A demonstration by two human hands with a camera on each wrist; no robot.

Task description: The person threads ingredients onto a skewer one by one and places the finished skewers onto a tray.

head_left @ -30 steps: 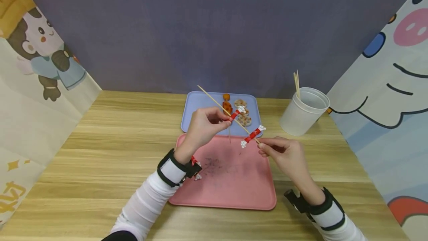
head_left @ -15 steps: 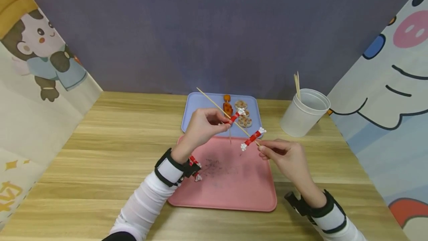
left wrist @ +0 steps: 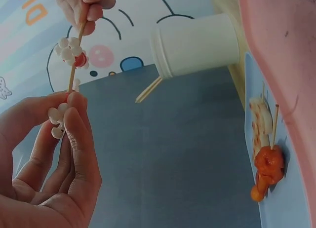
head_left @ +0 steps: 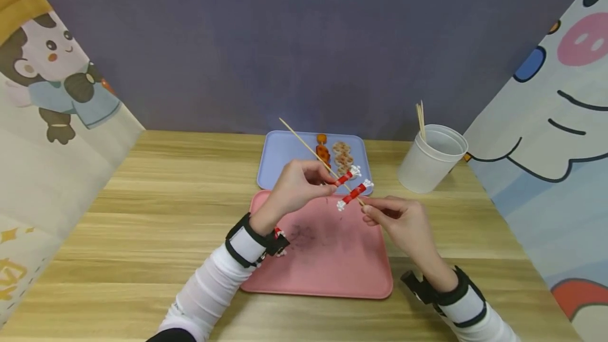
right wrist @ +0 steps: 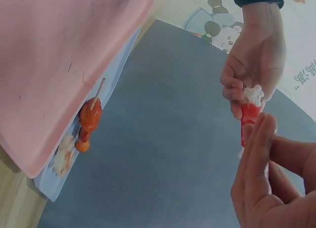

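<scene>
My left hand (head_left: 301, 183) pinches a red roll with white knobbed, mushroom-like ends (head_left: 344, 178). A thin bamboo skewer (head_left: 302, 141) runs through it, its long pointed end sticking up to the left. Closer to the skewer's lower end sits a second such roll (head_left: 356, 193), a small gap from the first. Beyond that roll my right hand (head_left: 404, 223) pinches the skewer between thumb and fingers. Both hands are raised over the far part of the pink tray (head_left: 342, 273). In the left wrist view, white knobs (left wrist: 58, 120) show between the left hand's fingers.
Another red-and-white roll (head_left: 280, 234) lies on the pink tray, mostly hidden by my left wrist. Behind stands a blue tray (head_left: 275, 157) with an orange-brown skewered piece (head_left: 322, 153) and pale browned slices (head_left: 343, 157). At the back right, a white bucket (head_left: 425, 168) holds several skewers (head_left: 420, 120).
My left hand has slid the first roll down the skewer toward my right hand, so the gap between the two rolls is smaller. The right hand stays nearly in place.
</scene>
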